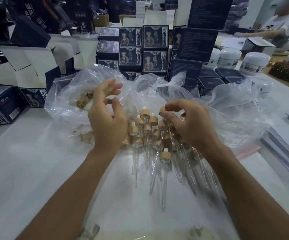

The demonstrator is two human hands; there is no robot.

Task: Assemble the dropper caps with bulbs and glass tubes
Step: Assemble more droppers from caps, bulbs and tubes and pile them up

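While the right hand (187, 122) pinches a wooden cap (162, 110) and the left hand (105, 116) hangs loose, holding nothing, a bump could snap the glass tubes (150, 163) below.

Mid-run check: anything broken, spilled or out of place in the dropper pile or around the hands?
Nothing looks broken or spilled. The assembled droppers lie in a loose heap on the plastic sheet, tubes pointing every way, which suits a done pile. The right hand pinches a bamboo cap; the left hand looks empty.
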